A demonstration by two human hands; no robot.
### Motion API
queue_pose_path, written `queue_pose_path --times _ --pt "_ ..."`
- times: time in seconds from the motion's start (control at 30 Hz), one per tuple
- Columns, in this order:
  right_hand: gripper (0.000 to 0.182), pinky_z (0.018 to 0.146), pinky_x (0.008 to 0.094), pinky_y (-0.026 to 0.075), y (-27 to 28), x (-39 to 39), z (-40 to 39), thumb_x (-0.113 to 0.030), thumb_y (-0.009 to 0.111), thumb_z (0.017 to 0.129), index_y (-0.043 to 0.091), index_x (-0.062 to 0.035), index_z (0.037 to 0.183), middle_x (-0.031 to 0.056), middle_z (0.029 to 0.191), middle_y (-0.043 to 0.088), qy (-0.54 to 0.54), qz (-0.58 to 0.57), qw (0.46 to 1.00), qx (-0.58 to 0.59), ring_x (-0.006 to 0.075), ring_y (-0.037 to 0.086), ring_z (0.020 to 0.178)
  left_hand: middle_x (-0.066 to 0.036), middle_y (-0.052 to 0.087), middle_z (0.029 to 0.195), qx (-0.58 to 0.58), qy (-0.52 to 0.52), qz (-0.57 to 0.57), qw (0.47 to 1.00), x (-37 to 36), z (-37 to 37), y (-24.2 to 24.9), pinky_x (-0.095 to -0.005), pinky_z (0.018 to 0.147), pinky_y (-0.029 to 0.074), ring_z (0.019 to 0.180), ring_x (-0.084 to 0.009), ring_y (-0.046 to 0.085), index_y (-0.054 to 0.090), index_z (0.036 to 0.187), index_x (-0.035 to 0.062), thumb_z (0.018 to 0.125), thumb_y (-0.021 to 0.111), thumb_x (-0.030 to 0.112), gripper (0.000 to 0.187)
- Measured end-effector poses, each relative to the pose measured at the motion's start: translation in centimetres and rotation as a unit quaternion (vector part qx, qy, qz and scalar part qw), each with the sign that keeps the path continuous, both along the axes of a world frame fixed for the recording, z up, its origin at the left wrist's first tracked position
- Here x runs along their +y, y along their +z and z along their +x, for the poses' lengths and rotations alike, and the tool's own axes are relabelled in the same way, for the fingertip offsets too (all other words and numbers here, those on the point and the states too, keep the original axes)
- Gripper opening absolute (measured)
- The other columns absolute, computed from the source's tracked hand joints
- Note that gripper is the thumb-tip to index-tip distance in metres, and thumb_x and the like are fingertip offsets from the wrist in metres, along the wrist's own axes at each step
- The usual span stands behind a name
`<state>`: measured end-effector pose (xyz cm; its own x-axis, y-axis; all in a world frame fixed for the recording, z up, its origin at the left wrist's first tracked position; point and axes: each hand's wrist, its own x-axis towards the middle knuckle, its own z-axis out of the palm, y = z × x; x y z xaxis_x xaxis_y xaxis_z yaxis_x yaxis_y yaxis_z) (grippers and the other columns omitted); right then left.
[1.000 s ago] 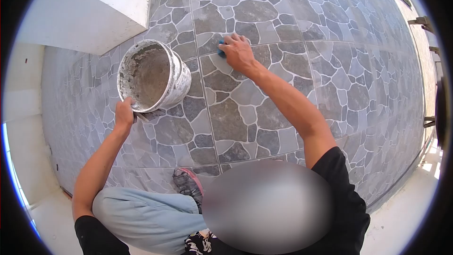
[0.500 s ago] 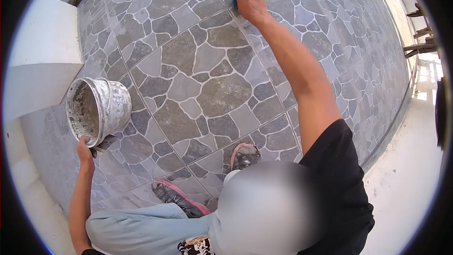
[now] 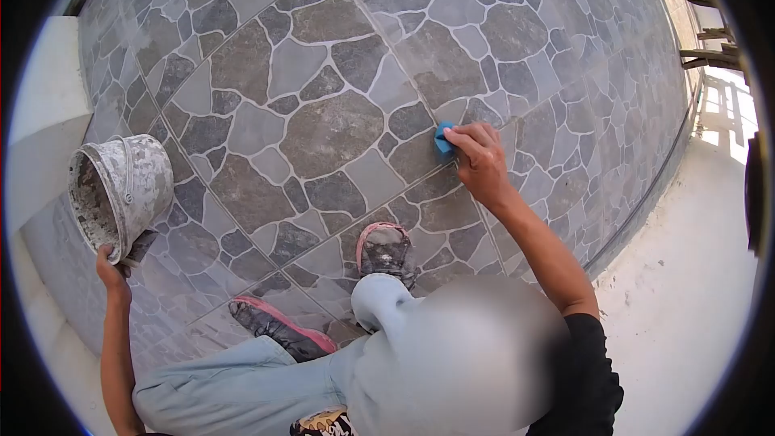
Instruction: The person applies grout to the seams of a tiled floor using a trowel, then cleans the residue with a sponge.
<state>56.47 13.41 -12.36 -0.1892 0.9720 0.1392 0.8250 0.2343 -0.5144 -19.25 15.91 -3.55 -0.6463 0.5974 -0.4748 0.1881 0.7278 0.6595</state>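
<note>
A blue sponge (image 3: 442, 139) is pinched in the fingers of my right hand (image 3: 482, 160), low over a grout joint of the stone-patterned tile floor (image 3: 331, 133). My left hand (image 3: 113, 269) grips the lower rim of a white bucket (image 3: 145, 173), which is tilted with its mouth facing left. Grey mortar residue coats the bucket inside and out, and its wire handle lies against the side. A thin flat blade, like a scraper (image 3: 142, 248), juts out beside the left fingers; its grip is hidden behind them.
My shoes (image 3: 386, 250), dusty with pink trim, stand on the tiles near the front. A white wall block (image 3: 48, 85) rises at the left. Along the right runs a pale ledge (image 3: 654, 299), with wooden pieces (image 3: 710, 58) at upper right.
My right hand has come back toward me along the tile joint with the sponge. The view has shifted, and the bucket in my left hand now appears farther left.
</note>
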Motion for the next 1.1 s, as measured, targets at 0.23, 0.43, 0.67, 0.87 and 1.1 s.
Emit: queue_pose_path --times 0.23,0.43,0.67,0.87,1.1 --pt "0.032 0.093 0.0408 0.046 -4.9 28.7 -9.5 -0.004 0.065 0.080 0.078 -0.0156 0.107 0.0057 0.104 0.069 0.019 0.158 0.986 -0.051 0.0286 0.062 0.108 -0.003 0.059 0.064 0.020 -0.032 0.000 0.999 0.2 1.2 0.8 -0.0297 0.041 0.034 0.045 -0.0148 0.049 0.061 0.083 0.0116 0.088 0.054 0.035 0.024" --pt "0.039 0.090 0.0444 0.046 -3.3 23.9 -8.4 -0.007 0.065 0.084 0.072 -0.0163 0.121 0.0071 0.110 0.065 0.032 0.132 0.983 -0.122 0.0306 0.060 0.109 -0.003 0.058 0.063 0.026 -0.039 -0.042 0.998 0.4 1.7 1.7 -0.0294 0.042 0.034 0.045 -0.0145 0.048 0.060 0.082 0.0115 0.089 0.053 0.035 0.026" --pt "0.041 0.082 0.0437 0.049 2.6 -3.7 0.7 0.008 0.067 0.073 0.073 -0.0056 0.111 0.0118 0.099 0.063 0.002 -0.080 0.996 -0.044 0.0331 0.060 0.093 -0.003 0.060 0.071 -0.012 -0.041 -0.007 0.999 -0.1 -0.5 0.5 -0.0284 0.041 0.035 0.047 -0.0131 0.050 0.060 0.087 0.0109 0.090 0.053 0.031 0.022" --pt "0.037 0.080 0.0414 0.049 -0.8 8.6 -3.4 0.005 0.069 0.072 0.076 -0.0092 0.105 0.0087 0.094 0.063 0.010 0.035 0.999 -0.022 0.0300 0.060 0.091 -0.002 0.060 0.070 0.015 -0.020 -0.001 1.000 0.1 1.3 0.9 -0.0274 0.042 0.034 0.048 -0.0129 0.050 0.060 0.086 0.0119 0.090 0.053 0.031 0.021" --pt "0.019 0.083 0.0538 0.055 -7.3 39.9 -12.5 -0.012 0.058 0.086 0.073 -0.0042 0.092 0.0257 0.103 0.071 -0.081 0.042 0.994 -0.054 0.0411 0.069 0.097 -0.002 0.060 0.068 0.028 -0.047 -0.002 0.998 0.8 2.7 1.6 -0.0290 0.041 0.034 0.045 -0.0131 0.048 0.059 0.082 0.0104 0.090 0.053 0.032 0.024"
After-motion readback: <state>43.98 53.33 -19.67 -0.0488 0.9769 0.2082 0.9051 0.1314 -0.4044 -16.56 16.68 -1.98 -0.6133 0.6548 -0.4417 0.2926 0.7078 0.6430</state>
